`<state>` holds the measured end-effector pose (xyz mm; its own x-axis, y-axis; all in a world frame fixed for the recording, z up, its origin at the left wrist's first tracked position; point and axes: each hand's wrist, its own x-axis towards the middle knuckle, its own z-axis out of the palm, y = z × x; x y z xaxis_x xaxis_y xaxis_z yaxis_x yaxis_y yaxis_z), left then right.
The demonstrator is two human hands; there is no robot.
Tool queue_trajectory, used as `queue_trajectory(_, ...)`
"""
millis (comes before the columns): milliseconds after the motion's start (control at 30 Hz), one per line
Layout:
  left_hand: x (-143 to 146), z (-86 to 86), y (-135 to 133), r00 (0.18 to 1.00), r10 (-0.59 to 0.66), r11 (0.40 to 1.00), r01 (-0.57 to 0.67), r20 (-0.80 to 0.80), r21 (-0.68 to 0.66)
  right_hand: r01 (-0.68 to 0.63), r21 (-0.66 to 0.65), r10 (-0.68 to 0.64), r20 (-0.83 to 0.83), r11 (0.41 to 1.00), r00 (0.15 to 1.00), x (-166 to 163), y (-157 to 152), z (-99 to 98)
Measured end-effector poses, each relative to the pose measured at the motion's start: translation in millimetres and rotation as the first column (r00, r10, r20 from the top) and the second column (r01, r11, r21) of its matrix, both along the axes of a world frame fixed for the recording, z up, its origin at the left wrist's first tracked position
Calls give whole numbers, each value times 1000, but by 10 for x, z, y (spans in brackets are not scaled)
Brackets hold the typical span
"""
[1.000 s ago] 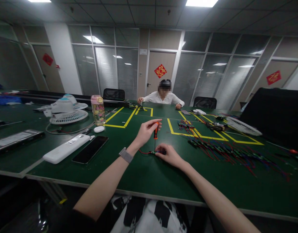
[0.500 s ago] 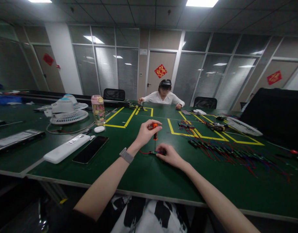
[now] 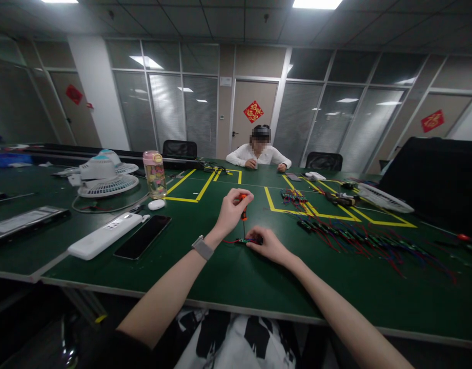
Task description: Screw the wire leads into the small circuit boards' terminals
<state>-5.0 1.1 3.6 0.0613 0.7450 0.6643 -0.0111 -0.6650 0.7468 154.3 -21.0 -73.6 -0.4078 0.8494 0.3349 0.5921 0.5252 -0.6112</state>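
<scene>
My left hand [image 3: 234, 206] grips the orange and black handle of a screwdriver [image 3: 244, 213], which stands nearly upright. Its thin shaft points down to a small green circuit board [image 3: 241, 240] with red and blue wires, lying on the green table [image 3: 205, 287]. My right hand [image 3: 267, 245] rests at the table and pinches the right end of that board, partly hiding it. Whether the screwdriver's tip sits in a screw is too small to make out.
To the left lie a black phone [image 3: 143, 237], a white power strip [image 3: 105, 236], a bottle [image 3: 155, 175] and a white fan [image 3: 107, 177]. A row of wired circuit boards [image 3: 368, 238] stretches to the right. Across the table sits a person [image 3: 259, 152] in a white top.
My left fingers have closed in around the top of the screwdriver handle. The board and my right hand stay in place. The person opposite has drawn one hand in toward their chest.
</scene>
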Motion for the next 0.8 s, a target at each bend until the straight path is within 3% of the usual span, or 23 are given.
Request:
queue_trajectory(67,3,0,2,999,-37,999,38,-19,24,-9,4,9,0,1000,1000,0,-7,8)
queue_trajectory(200,-12,3,33,950,-302,947,308,78,-89,-24,20,24,0,1000,1000,2,-19,20)
queue_trajectory(433,-61,18,64,997,-65,998,64,-46,-23,-18,19,18,7,1000,1000,-2,-16,19)
queue_trajectory(633,-93,63,55,946,-321,936,323,36,-141,-14,27,13,22,1000,1000,-8,-38,49)
queue_trajectory(800,-91,48,45,995,-68,997,66,-73,-31,-33,47,31,36,998,999,4,-30,46)
